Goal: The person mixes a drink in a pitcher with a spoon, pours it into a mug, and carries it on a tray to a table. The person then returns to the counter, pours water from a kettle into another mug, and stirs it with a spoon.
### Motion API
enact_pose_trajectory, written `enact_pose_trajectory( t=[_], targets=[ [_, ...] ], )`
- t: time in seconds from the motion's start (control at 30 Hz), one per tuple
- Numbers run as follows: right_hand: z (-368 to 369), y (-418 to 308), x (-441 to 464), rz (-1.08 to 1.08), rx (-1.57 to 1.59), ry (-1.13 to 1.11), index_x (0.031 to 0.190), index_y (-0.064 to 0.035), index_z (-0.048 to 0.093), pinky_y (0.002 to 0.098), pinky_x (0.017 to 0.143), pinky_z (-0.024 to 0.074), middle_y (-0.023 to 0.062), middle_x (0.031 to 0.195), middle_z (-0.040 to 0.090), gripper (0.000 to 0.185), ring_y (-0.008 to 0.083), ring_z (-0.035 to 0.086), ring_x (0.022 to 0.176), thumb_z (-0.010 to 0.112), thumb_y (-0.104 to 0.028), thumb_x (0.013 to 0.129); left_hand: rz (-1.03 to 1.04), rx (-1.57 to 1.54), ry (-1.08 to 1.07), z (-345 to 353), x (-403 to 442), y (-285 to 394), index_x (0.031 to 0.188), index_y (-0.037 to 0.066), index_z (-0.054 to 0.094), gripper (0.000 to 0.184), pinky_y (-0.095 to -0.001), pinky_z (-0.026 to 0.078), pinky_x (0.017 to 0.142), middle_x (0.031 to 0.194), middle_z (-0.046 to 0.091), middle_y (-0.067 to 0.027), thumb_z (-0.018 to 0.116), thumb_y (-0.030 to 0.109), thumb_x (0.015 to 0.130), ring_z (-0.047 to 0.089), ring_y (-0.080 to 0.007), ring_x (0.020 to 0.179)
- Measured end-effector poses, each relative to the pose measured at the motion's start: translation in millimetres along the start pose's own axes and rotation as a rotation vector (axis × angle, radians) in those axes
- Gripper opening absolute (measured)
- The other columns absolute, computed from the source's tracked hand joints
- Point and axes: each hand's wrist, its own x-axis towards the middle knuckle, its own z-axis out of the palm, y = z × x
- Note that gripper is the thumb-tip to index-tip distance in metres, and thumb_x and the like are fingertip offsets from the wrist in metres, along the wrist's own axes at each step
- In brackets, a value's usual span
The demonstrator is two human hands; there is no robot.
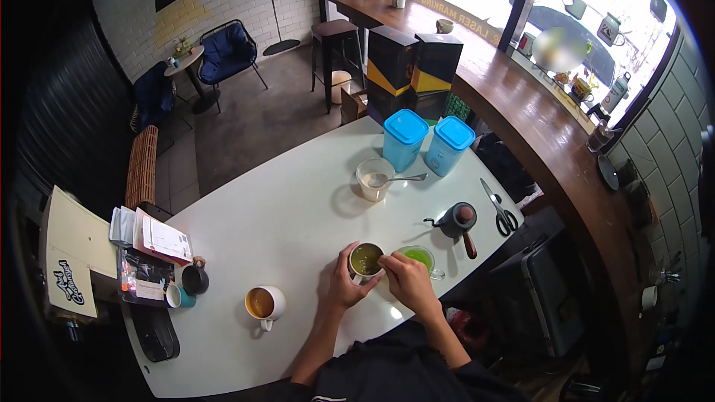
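Observation:
My left hand (348,280) is wrapped round the left side of a white cup (359,278) that holds a green liquid (366,259). At the cup's right rim, my right hand (407,278) is closed in a pinch; what it holds is too small to make out. Just behind my right hand is a glass cup (418,256) of brighter green liquid, partly hidden by the hand. A white mug (275,302) with an orange-brown drink stands to the left. Beyond my hands, a clear tub (373,187) with a spoon (402,178) across its top stands on the white table (246,231).
Two blue-lidded containers (405,150) stand at the back. A dark pot (454,219) with a wooden handle and black scissors (504,216) lie to the right. Cards (164,238), a dark cup (195,278) and a teal cup (181,296) are at the left edge.

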Motion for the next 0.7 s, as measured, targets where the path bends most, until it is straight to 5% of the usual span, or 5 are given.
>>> enact_pose_trajectory(
  t=[0.3, 0.63, 0.7],
  targets=[
    [9.0, -1.8, 1.4, 0.000, 0.085, 0.027, 0.103, -0.0023, 0.072, 0.0419, 0.066, 0.0511, 0.0135, 0.082, 0.065, 0.017, 0.0352, 0.065, 0.072, 0.065, -0.004, 0.088, -0.029, -0.058, -0.012, 1.8, -1.2, -5.4, 0.140, 0.002, 0.044, 0.087, -0.0422, 0.051, 0.101, 0.132, 0.057, -0.0202, 0.090, 0.027, 0.070, 0.060, -0.0353, 0.120],
    [4.2, 0.8, 1.3, 0.041, -0.066, 0.077, 0.105, -0.0037, 0.072, 0.0418, 0.064, 0.0509, 0.0130, 0.084, 0.066, 0.018, 0.0348, 0.066, 0.072, 0.065, -0.004, 0.088, -0.018, 0.051, -0.007, -1.9, 1.8, 7.4, 0.141, 0.002, 0.044, 0.086, -0.0403, 0.052, 0.099, 0.129, 0.061, -0.0179, 0.087, 0.025, 0.070, 0.063, -0.0308, 0.117],
    [8.2, -0.8, 3.0, 0.050, -0.042, 0.066, 0.105, -0.0039, 0.072, 0.0419, 0.065, 0.0511, 0.0131, 0.084, 0.066, 0.018, 0.0349, 0.066, 0.073, 0.065, -0.004, 0.088, -0.028, -0.004, -0.006, 1.0, -0.5, -2.6, 0.139, 0.002, 0.045, 0.087, -0.0428, 0.051, 0.100, 0.131, 0.057, -0.0207, 0.089, 0.029, 0.069, 0.060, -0.0363, 0.119]
  ],
)
